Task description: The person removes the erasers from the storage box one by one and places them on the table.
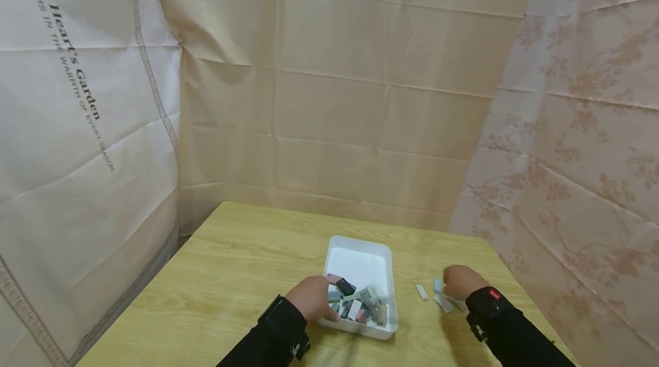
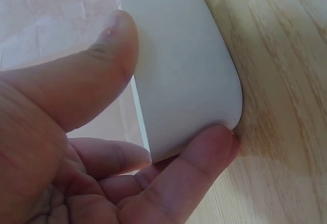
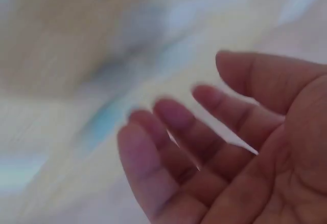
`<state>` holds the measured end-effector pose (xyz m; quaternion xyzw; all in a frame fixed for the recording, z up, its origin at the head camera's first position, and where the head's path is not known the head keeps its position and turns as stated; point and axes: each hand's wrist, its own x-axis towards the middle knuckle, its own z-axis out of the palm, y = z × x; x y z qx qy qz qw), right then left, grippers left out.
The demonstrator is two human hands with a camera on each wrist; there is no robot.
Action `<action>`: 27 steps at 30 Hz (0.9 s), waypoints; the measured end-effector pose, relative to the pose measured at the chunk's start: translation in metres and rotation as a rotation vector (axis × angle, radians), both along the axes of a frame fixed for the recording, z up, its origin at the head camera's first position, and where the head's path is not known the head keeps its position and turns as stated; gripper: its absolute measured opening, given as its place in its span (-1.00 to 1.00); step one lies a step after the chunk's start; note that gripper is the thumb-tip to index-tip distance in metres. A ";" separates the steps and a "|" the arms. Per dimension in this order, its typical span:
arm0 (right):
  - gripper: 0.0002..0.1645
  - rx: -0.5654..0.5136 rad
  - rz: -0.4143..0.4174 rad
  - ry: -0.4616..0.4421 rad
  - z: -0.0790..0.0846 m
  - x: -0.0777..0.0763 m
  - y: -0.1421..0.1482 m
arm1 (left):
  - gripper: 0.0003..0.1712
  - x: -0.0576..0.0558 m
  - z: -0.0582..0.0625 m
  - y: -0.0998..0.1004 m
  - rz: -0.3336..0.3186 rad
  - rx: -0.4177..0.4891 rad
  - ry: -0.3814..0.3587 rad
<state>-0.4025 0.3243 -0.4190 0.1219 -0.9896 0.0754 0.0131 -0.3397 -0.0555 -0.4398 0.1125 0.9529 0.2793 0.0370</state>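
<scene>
My left hand (image 1: 311, 298) grips the near left corner of a white plastic tray (image 1: 360, 252). In the left wrist view the thumb presses along the tray's wall (image 2: 179, 55), while the other fingers curl round its end, low by the tabletop. Small rectangular blocks in pink, black, grey, green and white (image 1: 355, 308) lie jumbled in the tray's near half. My right hand (image 1: 460, 282) is over the table to the right, its fingers loosely bent and nothing between them in the right wrist view. Close by it lie a light blue block (image 1: 437, 285) and a pale grey block (image 1: 444, 303).
Another white block (image 1: 421, 292) lies between the tray and my right hand. The wood-grain table (image 1: 247, 258) extends left of the tray and behind it. Cloth hangings (image 1: 329, 98) enclose the table at the back and both sides.
</scene>
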 end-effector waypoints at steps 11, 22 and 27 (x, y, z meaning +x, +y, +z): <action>-0.81 -0.102 0.278 -0.018 0.015 -0.010 -0.194 | -0.49 -0.001 -0.002 -0.005 -0.056 0.052 0.011; -0.59 0.017 0.348 0.049 -0.023 -0.020 -0.233 | -0.33 -0.009 -0.014 -0.004 -0.055 0.016 -0.002; -0.49 0.017 0.396 0.116 -0.025 -0.018 -0.236 | -0.30 -0.006 -0.009 -0.006 -0.076 0.015 0.025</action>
